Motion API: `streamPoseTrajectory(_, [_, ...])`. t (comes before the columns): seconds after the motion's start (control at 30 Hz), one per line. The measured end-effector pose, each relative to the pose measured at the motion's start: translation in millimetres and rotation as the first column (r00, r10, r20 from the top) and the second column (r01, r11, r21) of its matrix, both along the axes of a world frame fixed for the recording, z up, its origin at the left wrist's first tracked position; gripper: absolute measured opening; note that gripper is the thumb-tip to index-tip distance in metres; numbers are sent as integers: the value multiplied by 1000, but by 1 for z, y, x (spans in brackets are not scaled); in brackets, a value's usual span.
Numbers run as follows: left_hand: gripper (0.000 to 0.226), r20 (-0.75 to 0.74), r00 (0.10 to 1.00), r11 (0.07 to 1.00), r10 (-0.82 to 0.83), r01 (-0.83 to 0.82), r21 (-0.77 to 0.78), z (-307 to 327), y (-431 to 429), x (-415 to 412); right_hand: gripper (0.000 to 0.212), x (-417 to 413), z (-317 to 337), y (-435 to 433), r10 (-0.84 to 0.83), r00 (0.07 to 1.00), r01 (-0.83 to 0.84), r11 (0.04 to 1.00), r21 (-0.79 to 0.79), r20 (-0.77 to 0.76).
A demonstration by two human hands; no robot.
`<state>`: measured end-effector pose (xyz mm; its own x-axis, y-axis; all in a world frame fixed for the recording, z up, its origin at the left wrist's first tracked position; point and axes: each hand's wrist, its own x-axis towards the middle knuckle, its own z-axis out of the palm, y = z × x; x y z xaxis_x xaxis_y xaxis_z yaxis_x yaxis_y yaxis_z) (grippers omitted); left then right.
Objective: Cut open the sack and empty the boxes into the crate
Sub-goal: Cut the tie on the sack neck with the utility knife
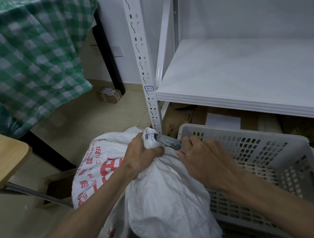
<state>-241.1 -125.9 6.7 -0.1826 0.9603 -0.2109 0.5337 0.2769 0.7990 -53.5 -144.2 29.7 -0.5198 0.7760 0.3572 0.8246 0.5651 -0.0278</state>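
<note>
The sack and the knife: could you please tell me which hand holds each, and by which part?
The left hand grips the sack by its bunched neck. The right hand holds the knife by its handle end, blade toward the neck.

Dim, even indoor light; soft motion blur; wide-angle edges bend.

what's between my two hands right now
In the head view, a grey box cutter held by the right hand spans the gap, its tip at the sack's neck bunched in the left hand.
</note>
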Motion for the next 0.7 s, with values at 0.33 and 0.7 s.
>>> streamPoseTrajectory(0.33, [49, -56, 998, 999, -41, 42, 31, -8, 1, 1, 25, 3, 10, 3, 69, 996, -66, 997, -43, 54])
streamPoseTrajectory(0.7, [46, -156, 985, 993, -78, 90, 73, -10, 5, 3, 31, 11, 16, 4, 55, 997, -51, 997, -54, 62])
